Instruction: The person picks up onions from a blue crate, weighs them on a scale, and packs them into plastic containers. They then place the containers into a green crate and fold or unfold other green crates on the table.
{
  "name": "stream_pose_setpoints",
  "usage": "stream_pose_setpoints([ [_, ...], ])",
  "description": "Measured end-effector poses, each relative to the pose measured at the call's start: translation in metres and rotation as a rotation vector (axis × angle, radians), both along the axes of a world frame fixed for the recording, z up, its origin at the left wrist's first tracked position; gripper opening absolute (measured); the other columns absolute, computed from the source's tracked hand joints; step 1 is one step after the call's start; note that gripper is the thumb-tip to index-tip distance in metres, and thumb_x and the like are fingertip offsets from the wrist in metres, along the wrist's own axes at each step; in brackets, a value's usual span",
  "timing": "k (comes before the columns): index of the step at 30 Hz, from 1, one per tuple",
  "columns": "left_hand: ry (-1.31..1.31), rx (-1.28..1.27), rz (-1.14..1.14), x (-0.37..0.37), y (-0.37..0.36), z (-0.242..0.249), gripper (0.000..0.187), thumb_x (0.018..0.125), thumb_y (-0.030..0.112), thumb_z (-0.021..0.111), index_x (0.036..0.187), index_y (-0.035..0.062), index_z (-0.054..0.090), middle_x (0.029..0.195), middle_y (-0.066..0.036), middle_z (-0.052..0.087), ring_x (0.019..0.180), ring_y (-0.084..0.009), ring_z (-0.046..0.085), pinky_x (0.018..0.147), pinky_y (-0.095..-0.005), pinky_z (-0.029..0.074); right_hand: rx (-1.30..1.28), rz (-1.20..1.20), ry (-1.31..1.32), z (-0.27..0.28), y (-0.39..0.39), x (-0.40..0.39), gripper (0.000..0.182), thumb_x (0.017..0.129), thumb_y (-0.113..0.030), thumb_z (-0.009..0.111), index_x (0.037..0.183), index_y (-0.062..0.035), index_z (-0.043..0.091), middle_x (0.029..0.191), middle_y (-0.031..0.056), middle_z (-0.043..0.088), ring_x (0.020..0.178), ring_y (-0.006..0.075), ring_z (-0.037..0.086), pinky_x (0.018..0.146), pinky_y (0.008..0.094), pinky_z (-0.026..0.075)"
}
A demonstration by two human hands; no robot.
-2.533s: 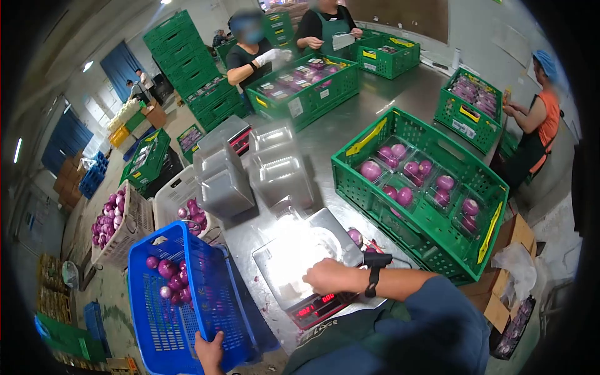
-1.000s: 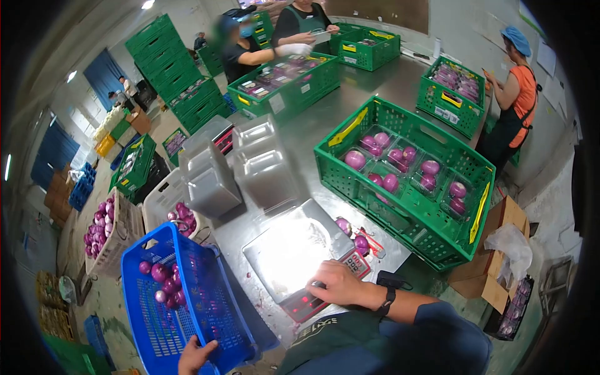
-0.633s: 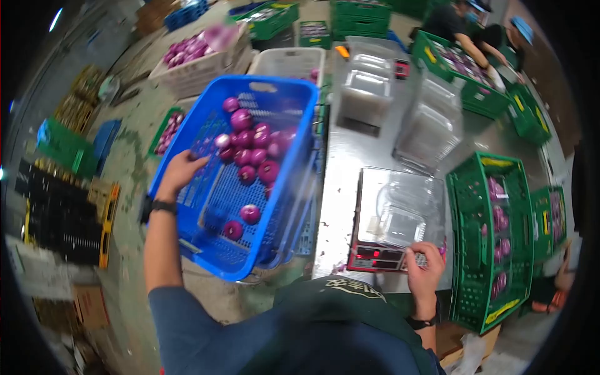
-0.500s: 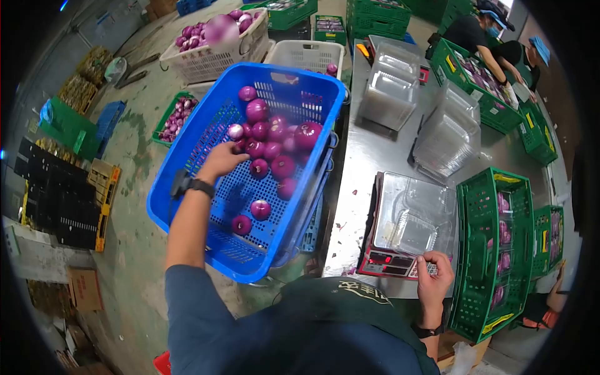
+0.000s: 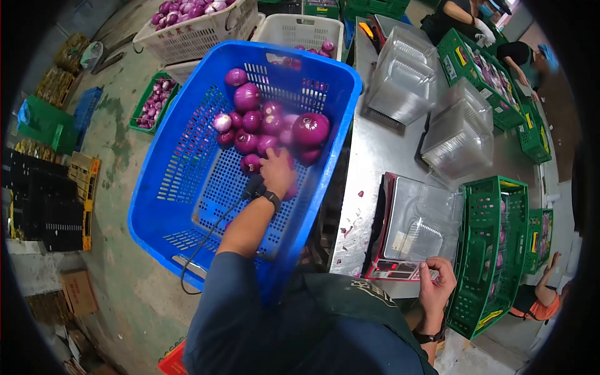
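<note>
Inside the blue basket point(image 5: 150, 187), my left hand point(image 5: 278, 172) is curled over a red onion point(image 5: 290, 189), mostly hidden beneath the palm. Several more red onions point(image 5: 248, 97) lie loose around and beyond the fingers. My right hand point(image 5: 436, 284) hangs at the front edge of a red digital scale point(image 5: 382, 274), its fingers bent in and nothing visible in them. On the scale rests an open clear plastic clamshell box point(image 5: 417, 219), with no onion seen in it.
Stacks of clear clamshell boxes point(image 5: 403, 78) stand on the metal table point(image 5: 365, 156). Green crates point(image 5: 465, 262) of packed onions line its right side. White baskets point(image 5: 203, 34) of onions stand behind the blue one. Co-workers point(image 5: 459, 19) are at the far right; a black cable point(image 5: 209, 234) trails from my left wrist.
My left hand has moved right and deeper among the onions and now covers one. The view has shifted, with the blue basket appearing larger. My right hand stays by the scale.
</note>
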State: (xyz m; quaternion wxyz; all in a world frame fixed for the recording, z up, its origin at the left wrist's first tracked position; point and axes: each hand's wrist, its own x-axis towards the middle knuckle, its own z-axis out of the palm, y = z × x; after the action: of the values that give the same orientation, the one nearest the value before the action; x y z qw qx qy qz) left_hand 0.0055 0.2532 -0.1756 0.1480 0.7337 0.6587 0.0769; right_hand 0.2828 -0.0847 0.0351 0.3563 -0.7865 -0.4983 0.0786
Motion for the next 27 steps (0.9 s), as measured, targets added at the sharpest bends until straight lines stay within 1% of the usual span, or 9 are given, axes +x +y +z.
stream_pose_setpoints([
  [6, -0.042, 0.008, 0.074, 0.002, 0.003, -0.003, 0.058, 0.07, 0.018, 0.086, 0.122, 0.0103, 0.062, 0.128, -0.019, 0.045, 0.111, -0.0439, 0.057, 0.09, -0.0518, 0.055, -0.023, 0.066, -0.012, -0.001, 0.017, -0.01, 0.009, 0.083, 0.003, 0.074, 0.087, 0.0028, 0.066, 0.09, 0.0111, 0.068, 0.083, 0.0202, 0.065, 0.078, 0.031, 0.052],
  [9, -0.354, 0.058, -0.02, -0.022, -0.005, 0.008, 0.05, 0.075, 0.018, 0.081, 0.12, 0.0087, 0.063, 0.124, -0.017, 0.054, 0.111, -0.0378, 0.061, 0.094, -0.0496, 0.054, 0.007, 0.097, -0.016, 0.005, 0.029, -0.017, 0.01, 0.082, 0.003, 0.075, 0.087, 0.0019, 0.066, 0.09, 0.0112, 0.069, 0.083, 0.0216, 0.066, 0.077, 0.0317, 0.052],
  [12, -0.892, -0.205, 0.138, -0.039, 0.035, -0.005, 0.047, 0.083, 0.025, 0.071, 0.126, 0.0081, 0.064, 0.114, -0.017, 0.065, 0.108, -0.0332, 0.066, 0.089, -0.0431, 0.056, 0.037, 0.153, -0.009, 0.01, 0.04, -0.024, 0.012, 0.081, 0.002, 0.077, 0.088, 0.0006, 0.067, 0.088, 0.0117, 0.069, 0.082, 0.0235, 0.067, 0.076, 0.0325, 0.052],
  [14, -1.354, -0.649, 0.314, -0.05, 0.053, 0.032, 0.049, 0.092, 0.044, 0.055, 0.12, 0.0054, 0.066, 0.099, -0.011, 0.072, 0.086, -0.0259, 0.071, 0.06, -0.0401, 0.057, 0.079, 0.221, -0.014, 0.015, 0.053, -0.026, 0.014, 0.081, 0.001, 0.078, 0.09, 0.0006, 0.068, 0.088, 0.0117, 0.069, 0.081, 0.023, 0.067, 0.076, 0.0318, 0.052],
  [16, -1.616, -0.759, 0.155, -0.057, 0.065, 0.078, 0.052, 0.094, 0.051, 0.05, 0.118, 0.0083, 0.066, 0.1, -0.01, 0.073, 0.076, -0.0253, 0.071, 0.052, -0.0374, 0.053, 0.121, 0.248, -0.017, 0.022, 0.066, -0.03, 0.02, 0.08, 0.0, 0.079, 0.096, 0.0006, 0.068, 0.092, 0.0118, 0.069, 0.081, 0.0226, 0.066, 0.076, 0.0316, 0.052],
  [21, -1.601, -0.778, -0.002, -0.012, 0.021, 0.215, 0.052, 0.097, 0.053, 0.048, 0.121, 0.0096, 0.063, 0.099, -0.009, 0.073, 0.077, -0.0228, 0.073, 0.049, -0.0336, 0.054, 0.155, 0.331, 0.031, 0.036, 0.107, -0.049, 0.068, 0.073, -0.009, 0.087, 0.133, -0.0021, 0.057, 0.126, 0.0158, 0.062, 0.101, 0.0258, 0.064, 0.083, 0.0356, 0.053],
  [24, -1.455, -0.801, -0.448, 0.026, -0.025, 0.233, 0.047, 0.106, 0.048, 0.049, 0.125, 0.0067, 0.061, 0.107, -0.009, 0.069, 0.081, -0.0174, 0.07, 0.05, -0.0311, 0.056, 0.271, 0.388, -0.005, 0.048, 0.139, -0.074, 0.095, 0.067, -0.015, 0.091, 0.149, -0.0046, 0.045, 0.145, 0.0201, 0.05, 0.121, 0.0325, 0.058, 0.096, 0.0419, 0.052],
  [25, -1.274, -0.61, -0.655, 0.04, -0.038, 0.234, 0.05, 0.108, 0.044, 0.047, 0.133, 0.0017, 0.058, 0.117, -0.01, 0.066, 0.104, -0.0176, 0.066, 0.079, -0.0328, 0.058, 0.322, 0.411, -0.032, 0.05, 0.148, -0.077, 0.1, 0.066, -0.016, 0.092, 0.152, -0.0051, 0.042, 0.149, 0.0212, 0.047, 0.127, 0.0345, 0.056, 0.1, 0.0437, 0.051],
  [27, -1.17, -0.674, -0.823, 0.045, -0.061, 0.253, 0.054, 0.108, 0.042, 0.049, 0.142, 0.0002, 0.052, 0.127, -0.011, 0.062, 0.109, -0.0149, 0.061, 0.082, -0.031, 0.055, 0.352, 0.435, -0.232, 0.05, 0.153, -0.07, 0.102, 0.064, -0.015, 0.092, 0.152, -0.005, 0.041, 0.149, 0.0219, 0.047, 0.13, 0.0361, 0.054, 0.106, 0.0445, 0.048],
])
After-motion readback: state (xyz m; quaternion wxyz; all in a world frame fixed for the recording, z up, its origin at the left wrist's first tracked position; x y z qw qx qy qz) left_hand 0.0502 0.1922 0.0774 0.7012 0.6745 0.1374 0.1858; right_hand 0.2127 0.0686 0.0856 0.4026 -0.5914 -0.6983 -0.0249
